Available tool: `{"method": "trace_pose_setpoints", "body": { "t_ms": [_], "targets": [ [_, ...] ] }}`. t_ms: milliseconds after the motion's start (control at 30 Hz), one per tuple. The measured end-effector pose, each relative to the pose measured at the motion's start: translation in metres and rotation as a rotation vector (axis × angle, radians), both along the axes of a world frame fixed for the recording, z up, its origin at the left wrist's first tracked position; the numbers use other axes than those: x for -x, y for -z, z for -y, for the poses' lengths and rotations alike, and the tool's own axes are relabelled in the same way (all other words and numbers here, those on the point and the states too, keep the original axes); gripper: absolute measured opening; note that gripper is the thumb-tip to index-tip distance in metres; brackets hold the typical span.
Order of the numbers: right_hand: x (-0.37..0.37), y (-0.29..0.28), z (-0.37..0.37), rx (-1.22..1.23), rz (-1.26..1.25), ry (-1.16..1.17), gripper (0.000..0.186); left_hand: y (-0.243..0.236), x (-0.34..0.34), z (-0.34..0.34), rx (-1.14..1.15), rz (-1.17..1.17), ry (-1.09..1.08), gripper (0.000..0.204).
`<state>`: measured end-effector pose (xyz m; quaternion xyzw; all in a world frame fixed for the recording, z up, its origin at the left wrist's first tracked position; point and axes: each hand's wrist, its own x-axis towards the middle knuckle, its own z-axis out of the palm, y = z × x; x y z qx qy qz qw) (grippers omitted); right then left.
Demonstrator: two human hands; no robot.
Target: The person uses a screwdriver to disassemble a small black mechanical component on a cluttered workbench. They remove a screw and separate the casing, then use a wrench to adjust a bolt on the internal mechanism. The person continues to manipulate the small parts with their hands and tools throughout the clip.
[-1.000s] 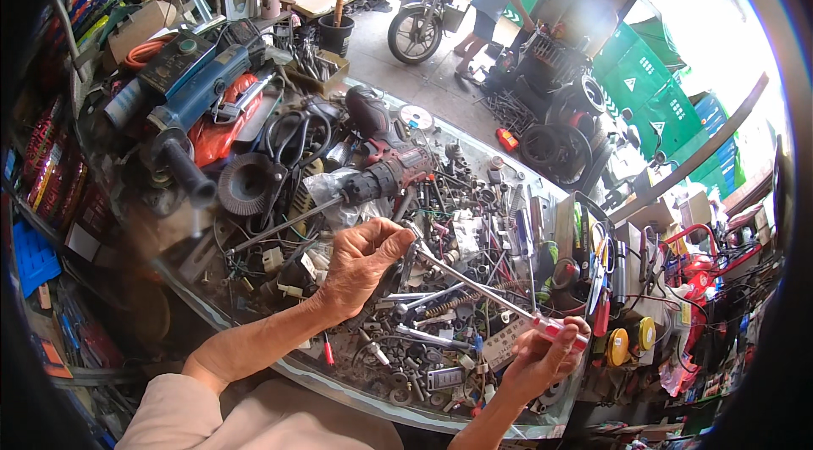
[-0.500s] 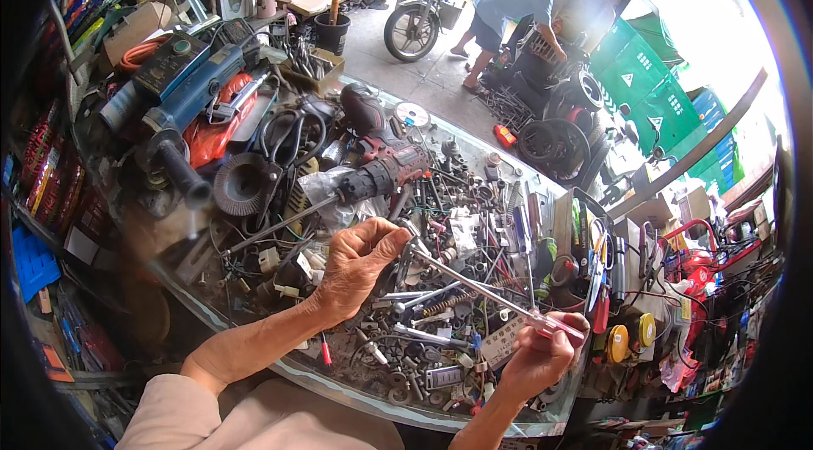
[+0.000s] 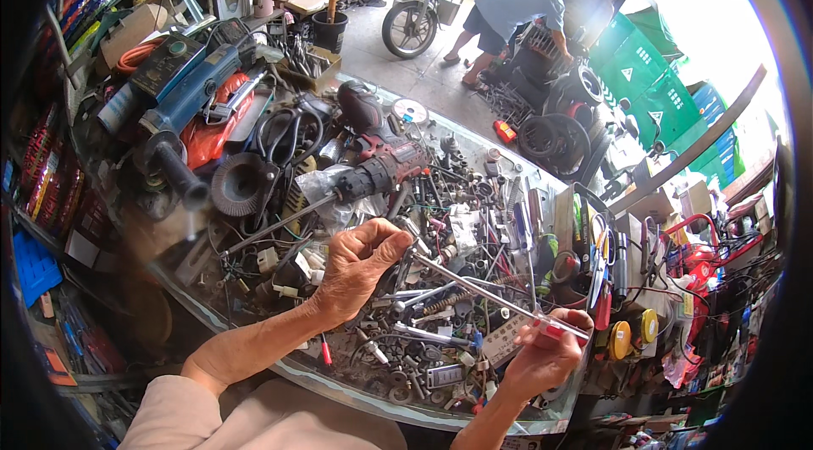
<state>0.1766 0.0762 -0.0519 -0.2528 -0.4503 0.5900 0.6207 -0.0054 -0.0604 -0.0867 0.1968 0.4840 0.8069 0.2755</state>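
My left hand (image 3: 360, 268) pinches a small metal piece (image 3: 413, 238) between thumb and fingers; its exact shape is hard to make out. The tip end of a long-shafted screwdriver (image 3: 474, 287) meets that piece. My right hand (image 3: 550, 348) is closed on the screwdriver's red-and-clear handle, lower right. Both hands are held over a glass-topped counter (image 3: 212, 314) heaped with bolts, fittings, wires and loose tools. A red-and-black drill (image 3: 381, 162) lies beyond my left hand, with a metal rod reaching leftward from it.
A blue angle grinder (image 3: 182, 99) and coiled orange hose (image 3: 144, 54) lie left. Tool holders, yellow tins (image 3: 621, 333) and red cables crowd the right. Beyond stand a motorbike (image 3: 411, 22), a black bucket (image 3: 330, 33) and a bent-over person (image 3: 517, 5) by machine parts (image 3: 555, 137).
The person across the floor has bent further down, an arm reaching right toward the machine parts. My right hand has shifted slightly on the screwdriver; my left hand is nearly still.
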Motion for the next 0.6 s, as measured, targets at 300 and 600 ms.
{"method": "trace_pose_setpoints", "body": {
  "t_ms": [300,600],
  "targets": [
    [0.0,-0.001,0.0,-0.054,-0.006,0.041,0.036,0.0,0.0,-0.001,0.009,-0.005,-0.002,0.015],
    [-0.016,0.012,-0.012,0.025,0.208,0.039,0.034,-0.001,-0.001,-0.003,-0.01,-0.025,-0.032,0.019]
  ]
}}
